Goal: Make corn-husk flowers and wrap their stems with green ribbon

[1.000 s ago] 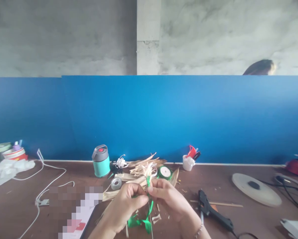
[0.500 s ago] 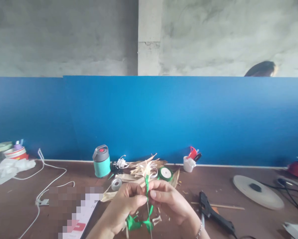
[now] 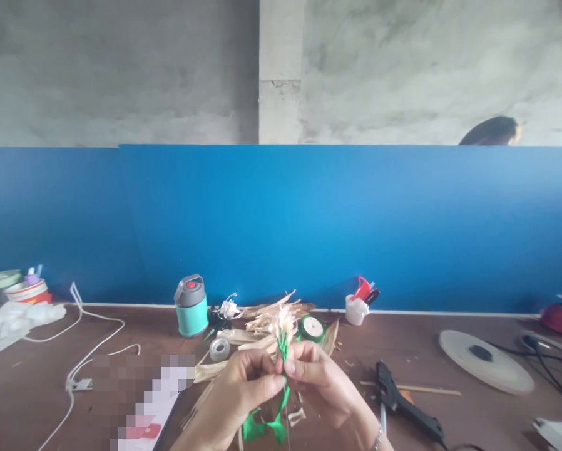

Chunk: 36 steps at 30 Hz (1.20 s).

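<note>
My left hand and my right hand meet at the middle front, thumbs and fingertips pinched on the stem of a small handmade flower. The flower has pale, husk-like petals at the top and green strips wrapped below them. A thin wire-like stem runs down beneath my fingers. Green ribbon hangs and lies loosely under my hands. Just behind the flower are dry husk pieces and a roll of green ribbon. The exact spot where the fingertips touch is partly hidden.
A black glue gun lies over a thin wooden stick at right, near a round lid. A teal flask, a tape roll and a white cup stand farther back. Blue partition behind; white cable at left.
Both hands and the flower have shifted slightly right. The flower head has turned, showing the green strips spread apart beneath the petals. The pinch stays closed.
</note>
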Each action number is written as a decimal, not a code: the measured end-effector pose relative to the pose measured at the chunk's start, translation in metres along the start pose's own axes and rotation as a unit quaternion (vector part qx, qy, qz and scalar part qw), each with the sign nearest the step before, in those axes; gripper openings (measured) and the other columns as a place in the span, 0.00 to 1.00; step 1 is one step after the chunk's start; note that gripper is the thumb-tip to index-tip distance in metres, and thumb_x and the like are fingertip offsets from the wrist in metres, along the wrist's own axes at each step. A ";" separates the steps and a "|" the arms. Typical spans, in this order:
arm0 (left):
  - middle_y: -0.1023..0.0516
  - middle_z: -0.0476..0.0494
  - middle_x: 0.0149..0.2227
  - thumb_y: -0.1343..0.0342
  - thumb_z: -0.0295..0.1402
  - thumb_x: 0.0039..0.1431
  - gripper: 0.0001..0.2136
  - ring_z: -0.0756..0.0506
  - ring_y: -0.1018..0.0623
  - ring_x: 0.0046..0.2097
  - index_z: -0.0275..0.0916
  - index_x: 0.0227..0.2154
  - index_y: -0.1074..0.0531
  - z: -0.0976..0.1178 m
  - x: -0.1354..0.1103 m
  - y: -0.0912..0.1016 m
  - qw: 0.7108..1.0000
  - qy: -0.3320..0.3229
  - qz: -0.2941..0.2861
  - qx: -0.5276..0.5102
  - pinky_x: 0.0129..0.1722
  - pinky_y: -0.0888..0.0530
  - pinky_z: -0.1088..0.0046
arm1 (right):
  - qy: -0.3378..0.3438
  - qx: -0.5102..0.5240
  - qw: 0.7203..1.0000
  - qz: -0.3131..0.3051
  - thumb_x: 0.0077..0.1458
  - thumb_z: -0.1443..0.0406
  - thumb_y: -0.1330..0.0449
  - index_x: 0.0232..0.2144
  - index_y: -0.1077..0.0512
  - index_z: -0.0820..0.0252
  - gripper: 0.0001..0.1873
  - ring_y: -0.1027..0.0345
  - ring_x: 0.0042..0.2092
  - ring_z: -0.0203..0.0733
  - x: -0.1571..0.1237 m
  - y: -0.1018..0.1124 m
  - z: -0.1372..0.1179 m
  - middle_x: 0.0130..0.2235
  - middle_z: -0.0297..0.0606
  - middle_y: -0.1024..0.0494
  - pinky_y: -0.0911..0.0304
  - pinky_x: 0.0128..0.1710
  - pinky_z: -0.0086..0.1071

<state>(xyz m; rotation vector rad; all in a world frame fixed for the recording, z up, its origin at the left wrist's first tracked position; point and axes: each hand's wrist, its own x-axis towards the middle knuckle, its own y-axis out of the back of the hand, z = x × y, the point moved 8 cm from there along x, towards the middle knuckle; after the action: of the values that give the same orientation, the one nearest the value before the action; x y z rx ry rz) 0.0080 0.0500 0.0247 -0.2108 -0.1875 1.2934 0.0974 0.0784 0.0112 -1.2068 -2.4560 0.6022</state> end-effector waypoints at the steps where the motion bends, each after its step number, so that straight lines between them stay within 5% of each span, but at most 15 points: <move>1: 0.41 0.58 0.16 0.32 0.38 0.41 0.14 0.56 0.48 0.20 0.36 0.20 0.32 0.001 0.000 0.000 1.000 -0.001 0.001 0.002 0.20 0.54 0.76 | -0.002 -0.001 1.000 -0.002 0.40 0.62 0.27 0.20 0.22 0.66 0.12 0.46 0.23 0.28 0.000 0.000 0.000 0.23 0.35 0.27 0.54 0.25 0.26; 13: 0.39 0.60 0.11 0.34 0.32 0.39 0.10 0.58 0.47 0.14 0.37 0.19 0.31 -0.015 0.007 -0.004 0.995 0.012 -0.068 -0.072 0.15 0.56 0.78 | -0.010 0.006 0.999 -0.030 0.40 0.61 0.27 0.21 0.22 0.65 0.12 0.36 0.28 0.34 -0.006 -0.016 -0.003 0.27 0.37 0.26 0.45 0.30 0.29; 26: 0.33 0.52 0.18 0.42 0.33 0.45 0.07 0.51 0.37 0.23 0.37 0.18 0.32 0.006 -0.002 0.011 0.977 -0.059 0.105 0.175 0.23 0.41 0.76 | -0.011 -0.017 0.999 0.045 0.38 0.63 0.26 0.19 0.24 0.66 0.13 0.38 0.23 0.31 -0.002 0.004 -0.001 0.19 0.32 0.28 0.47 0.26 0.26; 36: 0.35 0.54 0.14 0.40 0.32 0.45 0.09 0.53 0.39 0.18 0.37 0.16 0.34 -0.001 -0.006 0.014 0.972 -0.042 0.157 0.170 0.19 0.43 0.78 | 0.043 -0.199 0.974 0.099 0.38 0.54 0.28 0.18 0.27 0.64 0.19 0.41 0.23 0.31 -0.004 0.000 -0.017 0.21 0.33 0.30 0.48 0.22 0.25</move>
<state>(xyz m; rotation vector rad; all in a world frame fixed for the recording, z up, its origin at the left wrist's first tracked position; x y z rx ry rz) -0.0063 0.0481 0.0196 0.1136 -0.0004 1.6274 0.1075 0.0790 0.0251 -1.6063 -2.4708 0.0959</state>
